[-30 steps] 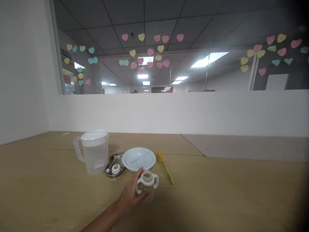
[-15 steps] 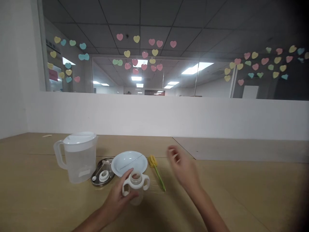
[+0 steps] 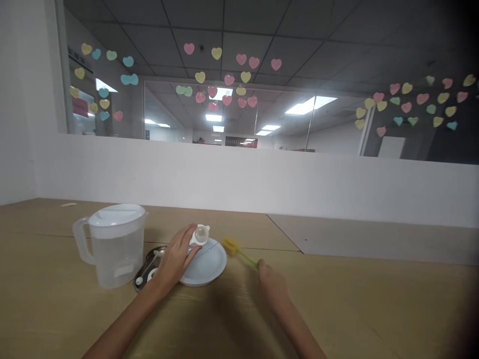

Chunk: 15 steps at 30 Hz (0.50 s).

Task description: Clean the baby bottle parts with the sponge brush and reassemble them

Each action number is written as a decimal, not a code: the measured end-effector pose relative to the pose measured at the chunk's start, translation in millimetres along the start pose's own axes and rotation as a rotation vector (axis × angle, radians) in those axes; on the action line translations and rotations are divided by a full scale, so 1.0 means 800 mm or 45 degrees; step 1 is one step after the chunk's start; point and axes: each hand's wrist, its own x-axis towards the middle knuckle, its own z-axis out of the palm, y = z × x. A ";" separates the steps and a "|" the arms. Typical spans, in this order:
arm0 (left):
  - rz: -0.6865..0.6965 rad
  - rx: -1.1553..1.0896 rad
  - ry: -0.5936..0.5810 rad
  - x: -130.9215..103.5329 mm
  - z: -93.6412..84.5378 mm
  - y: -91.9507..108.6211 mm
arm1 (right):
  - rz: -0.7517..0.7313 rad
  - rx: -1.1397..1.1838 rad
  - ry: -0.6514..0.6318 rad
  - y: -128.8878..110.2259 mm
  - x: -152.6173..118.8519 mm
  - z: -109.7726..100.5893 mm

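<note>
My left hand (image 3: 175,258) is closed round a baby bottle (image 3: 201,235) with white handles. It holds the bottle tilted above the far part of a white bowl (image 3: 207,269), and my fingers hide much of the bottle's body. My right hand (image 3: 273,284) grips the green handle of a bottle brush (image 3: 245,257). The brush's yellow sponge head points left, apart from the bottle and just right of the bowl. A thin rod or straw (image 3: 210,248) lies across the bowl.
A lidded clear pitcher (image 3: 118,252) stands at the left. Between it and the bowl, partly behind my left arm, is a metal tray (image 3: 139,274) with white bottle parts. A white wall (image 3: 209,174) with a window above backs the table.
My left hand has carried the bottle up and away from me over the bowl, tilting it. My right hand has come down and taken hold of the brush, lifting it.
</note>
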 end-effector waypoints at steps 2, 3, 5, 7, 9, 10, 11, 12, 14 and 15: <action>0.008 0.104 0.035 -0.011 0.006 -0.005 | 0.013 0.108 0.188 -0.001 0.001 -0.024; 0.007 0.146 0.049 -0.017 0.008 -0.007 | -0.003 0.199 0.316 -0.003 0.001 -0.031; -0.008 0.204 0.079 -0.027 0.009 -0.010 | -0.097 0.406 0.599 -0.009 0.000 -0.036; -0.039 0.236 0.107 -0.035 0.009 -0.012 | -0.257 0.569 0.833 -0.015 -0.001 -0.027; -0.055 0.260 0.130 -0.040 0.009 -0.015 | -0.417 0.648 0.975 -0.020 -0.002 -0.012; -0.054 0.272 0.137 -0.042 0.009 -0.017 | -0.475 0.661 1.018 -0.021 -0.002 -0.005; -0.048 0.284 0.142 -0.044 0.009 -0.018 | -0.524 0.665 1.047 -0.022 -0.002 0.002; -0.036 0.296 0.141 -0.046 0.010 -0.020 | -0.571 0.663 1.072 -0.023 -0.002 0.007; 0.004 0.312 0.117 -0.049 0.010 -0.024 | -0.673 0.638 1.112 -0.023 -0.003 0.013; 0.029 0.318 0.101 -0.050 0.009 -0.027 | -0.728 0.616 1.132 -0.023 -0.003 0.014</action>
